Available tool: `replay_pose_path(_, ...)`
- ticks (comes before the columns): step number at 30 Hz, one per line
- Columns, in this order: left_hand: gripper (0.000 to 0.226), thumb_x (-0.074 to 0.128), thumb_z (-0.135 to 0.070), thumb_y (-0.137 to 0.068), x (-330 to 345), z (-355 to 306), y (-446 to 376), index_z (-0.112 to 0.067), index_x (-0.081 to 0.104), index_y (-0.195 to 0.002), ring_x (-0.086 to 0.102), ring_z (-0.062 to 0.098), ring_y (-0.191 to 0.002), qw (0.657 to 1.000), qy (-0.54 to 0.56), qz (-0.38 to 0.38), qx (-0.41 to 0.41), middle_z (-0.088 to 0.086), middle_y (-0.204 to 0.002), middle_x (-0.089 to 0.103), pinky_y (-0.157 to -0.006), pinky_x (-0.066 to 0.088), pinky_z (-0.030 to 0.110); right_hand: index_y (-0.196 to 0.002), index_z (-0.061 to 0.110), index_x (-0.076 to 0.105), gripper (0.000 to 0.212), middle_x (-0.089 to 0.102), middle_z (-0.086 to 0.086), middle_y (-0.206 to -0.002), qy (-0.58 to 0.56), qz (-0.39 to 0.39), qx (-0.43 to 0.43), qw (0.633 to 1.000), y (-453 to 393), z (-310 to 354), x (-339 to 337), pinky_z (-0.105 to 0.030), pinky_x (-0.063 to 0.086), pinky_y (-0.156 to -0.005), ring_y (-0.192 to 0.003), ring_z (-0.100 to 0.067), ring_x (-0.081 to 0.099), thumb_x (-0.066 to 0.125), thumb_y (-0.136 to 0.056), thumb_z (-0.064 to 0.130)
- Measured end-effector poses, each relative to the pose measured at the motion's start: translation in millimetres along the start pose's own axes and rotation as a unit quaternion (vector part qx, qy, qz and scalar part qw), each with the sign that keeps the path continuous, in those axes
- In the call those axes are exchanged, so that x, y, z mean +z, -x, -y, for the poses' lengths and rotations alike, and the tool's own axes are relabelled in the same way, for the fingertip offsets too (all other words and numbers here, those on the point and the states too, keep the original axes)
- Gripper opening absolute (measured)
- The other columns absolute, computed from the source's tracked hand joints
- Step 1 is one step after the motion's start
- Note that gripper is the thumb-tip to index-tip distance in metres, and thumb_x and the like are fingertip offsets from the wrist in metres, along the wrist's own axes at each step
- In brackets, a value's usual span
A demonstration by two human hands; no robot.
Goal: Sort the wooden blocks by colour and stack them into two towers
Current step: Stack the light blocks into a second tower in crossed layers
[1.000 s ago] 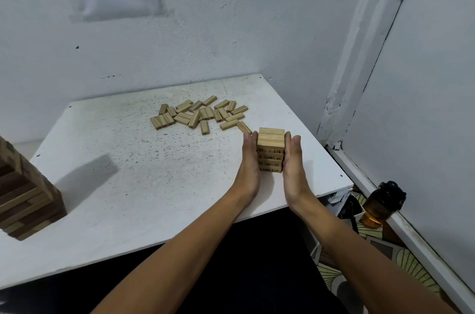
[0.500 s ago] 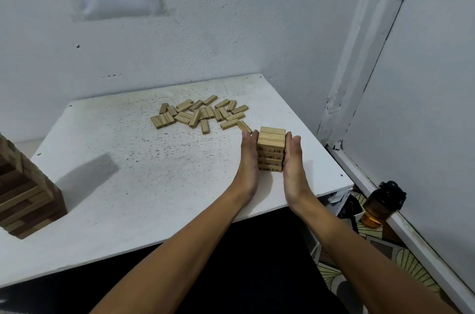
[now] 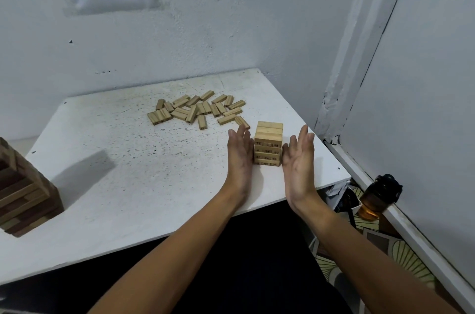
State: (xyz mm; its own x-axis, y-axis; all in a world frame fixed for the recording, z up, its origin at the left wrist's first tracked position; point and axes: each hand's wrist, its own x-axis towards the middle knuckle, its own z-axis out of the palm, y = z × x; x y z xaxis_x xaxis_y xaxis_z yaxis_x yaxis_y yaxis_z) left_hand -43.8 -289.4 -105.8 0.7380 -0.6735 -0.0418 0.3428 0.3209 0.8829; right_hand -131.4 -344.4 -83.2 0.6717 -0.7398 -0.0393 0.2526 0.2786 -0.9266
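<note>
The light tower (image 3: 268, 144) stands near the table's (image 3: 128, 185) right front edge. My left hand (image 3: 240, 153) and right hand (image 3: 299, 157), pressed flat against it a moment ago, have drawn apart, fingers straight, holding nothing; the left perhaps still grazes it. Squaring looks done, with loose light blocks (image 3: 198, 109) left to add.

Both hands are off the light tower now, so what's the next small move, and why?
Probably reach the left hand to the loose light blocks behind it and pick one for the light tower. Both it and the right hand are open and hold nothing, the tower looks squared, and many blocks remain unstacked.
</note>
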Motion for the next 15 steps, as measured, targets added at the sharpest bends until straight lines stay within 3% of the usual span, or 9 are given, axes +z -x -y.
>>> replay_pose_path(2, 0.089, 0.024, -0.071, -0.077, -0.1, 0.8, 0.9, -0.024, 0.022, -0.153, 0.025, 0.020, -0.146, 1.000, 0.002, 0.002, 0.005, 0.004, -0.160, 0.023, -0.122, 0.016, 0.045, -0.139, 0.034, 0.036, 0.047, 0.049, 0.020, -0.129, 0.013, 0.009, -0.013, 1.000, 3.0, 0.6, 2.7, -0.010, 0.040, -0.092, -0.107, 0.017, 0.052, 0.008, -0.103, 0.047)
replay_pose_path(3, 0.090, 0.024, -0.072, -0.076, -0.1, 1.0, 1.5, -0.024, 0.021, -0.153, 0.025, 0.019, -0.146, 1.000, -0.001, 0.001, 0.005, 0.004, -0.160, 0.023, -0.121, 0.016, 0.046, -0.118, 0.036, 0.048, 0.044, 0.056, 0.027, -0.105, 0.012, 0.003, -0.019, 1.000, 5.1, 0.4, 4.5, -0.006, 0.043, -0.079, -0.086, 0.023, 0.056, 0.007, -0.104, 0.043)
replay_pose_path(4, 0.091, 0.025, -0.073, -0.076, -0.3, 1.1, 1.8, -0.025, 0.021, -0.153, 0.025, 0.019, -0.146, 1.000, -0.006, 0.001, 0.005, 0.004, -0.161, 0.022, -0.121, 0.016, 0.046, -0.098, 0.033, 0.051, 0.046, 0.057, 0.031, -0.085, 0.013, -0.008, -0.025, 1.000, 7.5, 1.3, 6.8, -0.005, 0.044, -0.072, -0.074, 0.023, 0.057, 0.006, -0.105, 0.041)
replay_pose_path(6, 0.095, 0.027, -0.076, -0.074, 1.1, -0.9, 3.9, -0.025, 0.020, -0.153, 0.025, 0.019, -0.146, 1.000, -0.018, 0.001, 0.002, 0.004, -0.161, 0.022, -0.121, 0.017, 0.046, -0.085, 0.029, 0.049, 0.049, 0.057, 0.030, -0.068, 0.010, -0.014, -0.035, 0.999, 11.1, 2.6, 10.6, -0.004, 0.044, -0.068, -0.068, 0.023, 0.057, 0.006, -0.106, 0.038)
replay_pose_path(8, 0.093, 0.027, -0.074, -0.075, 3.3, -3.4, 6.1, -0.024, 0.020, -0.153, 0.025, 0.019, -0.146, 1.000, -0.028, 0.001, 0.005, 0.004, -0.161, 0.022, -0.122, 0.017, 0.045, -0.096, 0.032, 0.052, 0.047, 0.060, 0.032, -0.076, 0.004, -0.010, -0.041, 0.999, 8.0, -1.4, 10.0, -0.005, 0.044, -0.075, -0.074, 0.022, 0.058, 0.006, -0.106, 0.038)
replay_pose_path(9, 0.088, 0.027, -0.071, -0.078, 3.1, -4.7, 6.9, -0.025, 0.021, -0.153, 0.025, 0.019, -0.146, 0.999, -0.032, 0.000, 0.005, 0.003, -0.160, 0.023, -0.122, 0.017, 0.045, -0.115, 0.035, 0.050, 0.042, 0.061, 0.032, -0.094, 0.004, -0.016, -0.039, 0.999, 5.4, -3.3, 7.8, -0.008, 0.043, -0.087, -0.088, 0.020, 0.058, 0.009, -0.106, 0.039)
replay_pose_path(10, 0.080, 0.029, -0.067, -0.083, 2.0, -5.4, 7.2, -0.026, 0.022, -0.152, 0.025, 0.019, -0.146, 0.999, -0.036, -0.001, 0.006, 0.001, -0.159, 0.025, -0.121, 0.018, 0.043, -0.137, 0.036, 0.037, 0.039, 0.057, 0.024, -0.121, 0.005, -0.026, -0.032, 0.999, 1.6, -5.4, 3.1, -0.016, 0.039, -0.101, -0.110, 0.012, 0.055, 0.014, -0.106, 0.039)
replay_pose_path(12, 0.059, 0.042, -0.049, -0.091, -4.0, -9.2, 6.6, -0.031, 0.027, -0.146, 0.030, 0.017, -0.144, 0.996, -0.086, -0.001, 0.017, -0.003, -0.151, 0.036, -0.119, 0.023, 0.039, -0.153, 0.033, 0.011, 0.053, 0.030, 0.005, -0.155, 0.052, -0.039, -0.029, 0.997, -2.7, -4.8, -7.8, -0.028, 0.028, -0.112, -0.140, -0.009, 0.034, 0.033, -0.106, 0.027)
replay_pose_path(15, 0.072, 0.061, -0.024, -0.080, -21.6, -19.6, 2.2, -0.028, 0.029, -0.144, 0.043, 0.013, -0.135, 0.966, -0.251, 0.024, 0.051, 0.000, -0.144, 0.048, -0.112, 0.037, 0.036, -0.154, 0.030, 0.007, 0.083, 0.040, -0.006, -0.151, 0.177, -0.017, -0.037, 0.983, -12.1, 3.0, -26.0, -0.033, 0.032, -0.110, -0.140, -0.016, 0.036, 0.053, -0.093, -0.002)
